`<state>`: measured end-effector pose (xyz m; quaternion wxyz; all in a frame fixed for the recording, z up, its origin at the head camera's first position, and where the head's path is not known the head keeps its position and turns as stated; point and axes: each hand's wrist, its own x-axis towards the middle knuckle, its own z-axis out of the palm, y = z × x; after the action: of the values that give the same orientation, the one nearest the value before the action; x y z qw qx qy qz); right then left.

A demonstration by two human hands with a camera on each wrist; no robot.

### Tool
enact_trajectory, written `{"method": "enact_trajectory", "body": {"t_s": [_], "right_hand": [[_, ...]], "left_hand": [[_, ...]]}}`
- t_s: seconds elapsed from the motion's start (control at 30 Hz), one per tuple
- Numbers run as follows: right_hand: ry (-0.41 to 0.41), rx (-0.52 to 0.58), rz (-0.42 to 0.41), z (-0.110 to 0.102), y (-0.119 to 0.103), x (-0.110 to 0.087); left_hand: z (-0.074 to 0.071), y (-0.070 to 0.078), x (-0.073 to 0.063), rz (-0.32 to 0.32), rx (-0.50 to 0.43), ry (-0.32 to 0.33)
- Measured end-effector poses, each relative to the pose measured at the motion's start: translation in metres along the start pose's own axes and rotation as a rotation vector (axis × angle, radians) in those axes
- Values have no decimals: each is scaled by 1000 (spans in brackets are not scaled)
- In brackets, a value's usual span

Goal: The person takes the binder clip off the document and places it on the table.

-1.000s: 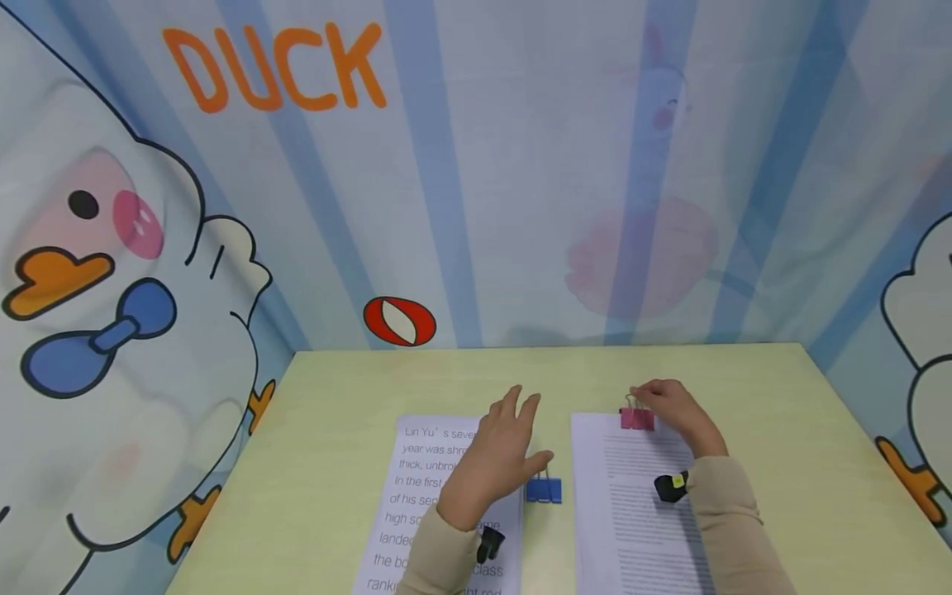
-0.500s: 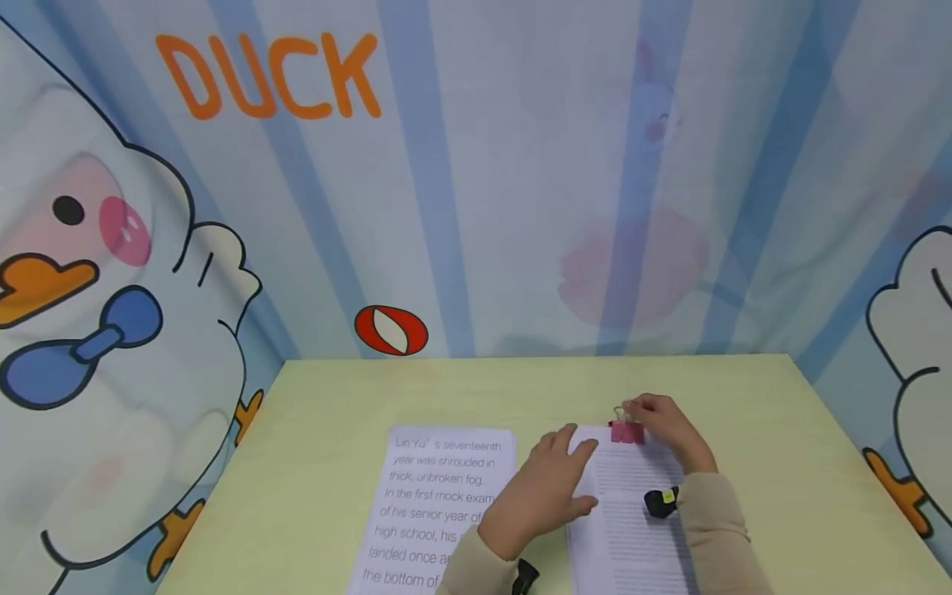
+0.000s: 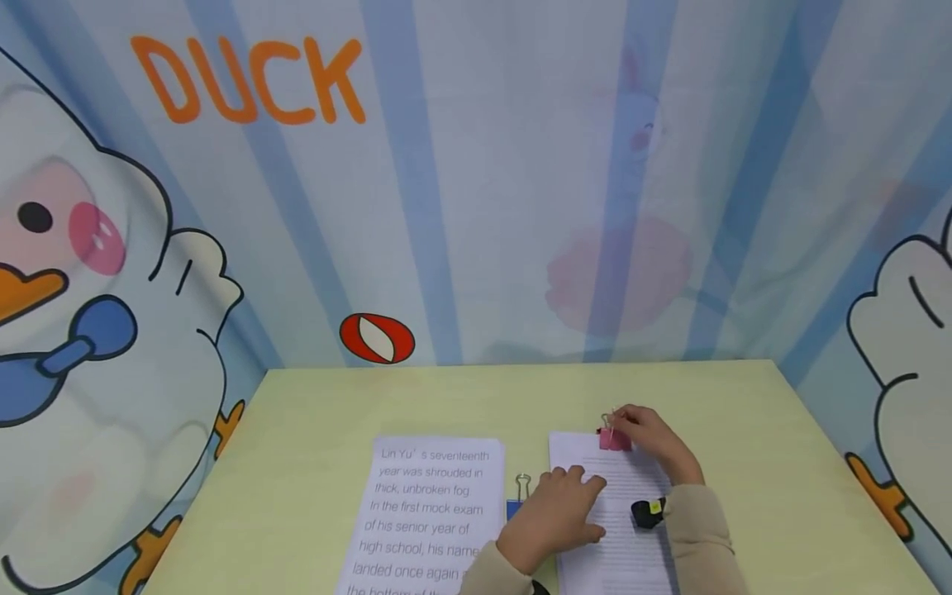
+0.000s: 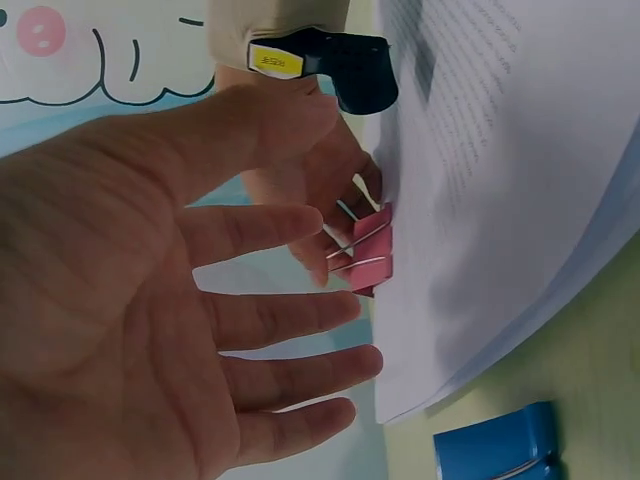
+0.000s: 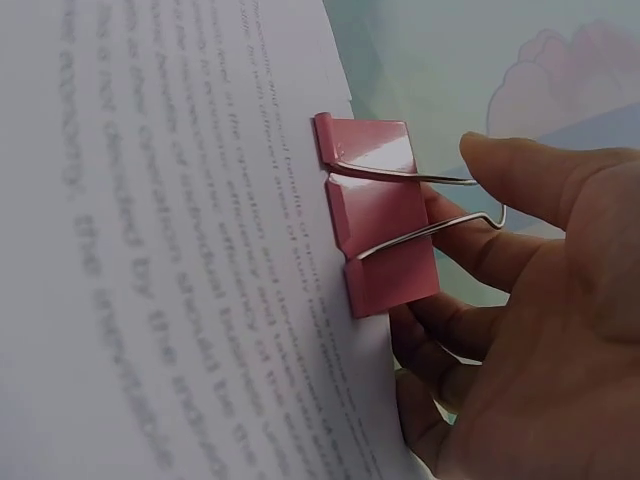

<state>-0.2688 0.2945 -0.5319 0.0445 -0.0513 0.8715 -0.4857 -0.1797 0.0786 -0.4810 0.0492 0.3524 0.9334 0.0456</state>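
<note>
A pink binder clip [image 3: 614, 440] sits on the top edge of the right-hand stack of printed papers [image 3: 571, 453]. My right hand [image 3: 658, 446] holds this clip by its wire handles, thumb on one side and fingers behind, as the right wrist view shows. Over the stack's left side hovers my left hand [image 3: 554, 516], its fingers spread and nothing in its grasp. In the left wrist view the palm [image 4: 120, 330] faces the clip without touching it. A blue binder clip [image 4: 500, 440] lies on the table between the papers, partly covered by my left hand in the head view.
To the left lies another sheet or stack with large print [image 3: 427, 512]. The pale yellow table [image 3: 312, 413] ends at a cartoon-printed curtain [image 3: 491, 182] behind it. A black wrist camera [image 3: 647, 514] is worn on the right sleeve.
My left hand has moved right, from over the large-print paper and past the blue clip to the right-hand stack. My right hand stays at the pink clip. The head view has shifted slightly.
</note>
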Motion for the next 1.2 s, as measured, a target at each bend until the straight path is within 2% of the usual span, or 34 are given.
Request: {"method": "enact_trajectory", "body": {"t_s": [0.2,0.37,0.53,0.67,0.8,0.93,1.1,1.2], "right_hand": [[6,20,-38,2,6,2],[-8,40,-2,3,3,2],[-13,24,44,0,-7,-1],[-37,5,51,-6,-11,-3],[-82,-1,-1,-12,-8,-1],[-104,31,-58,-17,-5,0],[-122,86,3,-20,-5,2],[-151,69,23,-21,-5,5]], "left_hand": [[11,1,9,-32,-10,-57],[17,0,9,-46,-31,-89],[22,-3,8,-32,-29,-76],[24,-2,8,-13,20,-62],[24,1,7,-9,80,-56],[25,6,5,-10,102,-58],[28,8,4,-13,131,-38],[29,9,3,-17,146,-26]]}}
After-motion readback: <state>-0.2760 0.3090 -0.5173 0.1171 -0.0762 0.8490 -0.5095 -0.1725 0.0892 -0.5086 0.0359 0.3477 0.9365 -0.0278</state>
